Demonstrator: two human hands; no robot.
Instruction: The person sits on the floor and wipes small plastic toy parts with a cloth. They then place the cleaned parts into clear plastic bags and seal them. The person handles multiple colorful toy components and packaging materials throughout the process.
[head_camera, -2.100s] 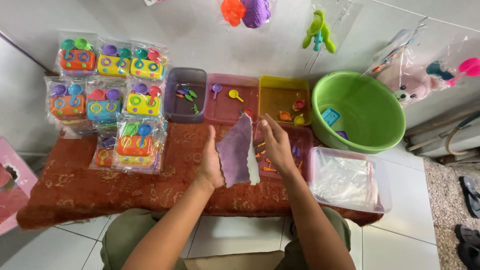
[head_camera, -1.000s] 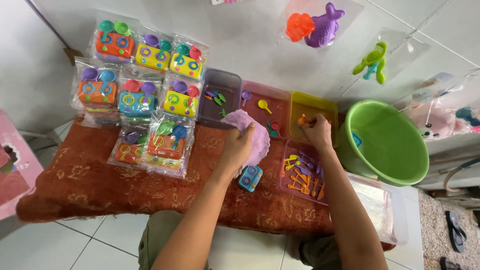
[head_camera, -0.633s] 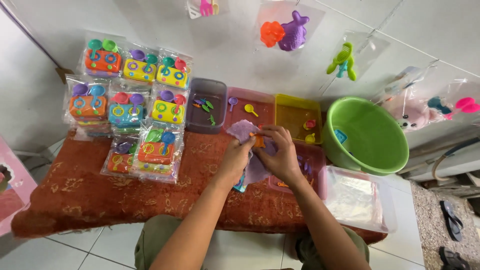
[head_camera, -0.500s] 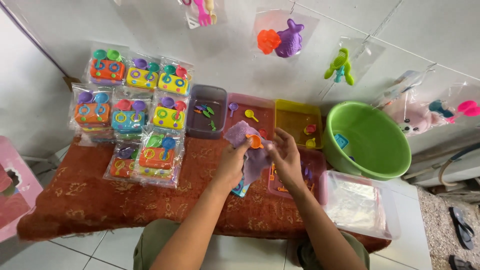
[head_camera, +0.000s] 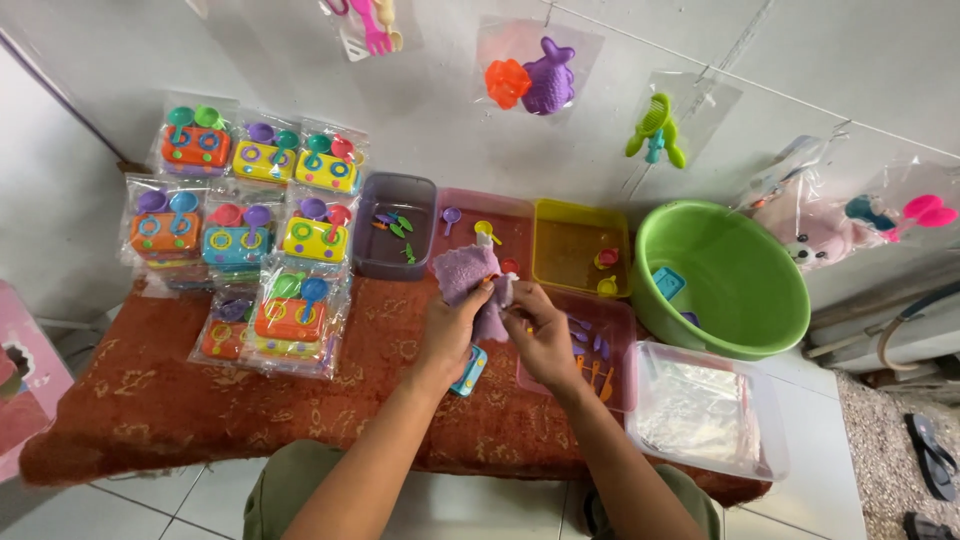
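Gripping purple cloth (head_camera: 468, 275) at frame centre, left hand (head_camera: 450, 335) and right hand (head_camera: 541, 335) both clamped.
Small item inside cloth hidden, unidentifiable.

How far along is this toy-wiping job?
Looks done: packed toy sets stacked on the left. In hand: both hands, left hand and right hand, work a purple cloth around a small piece. Left: loose pieces in the trays and green basin.
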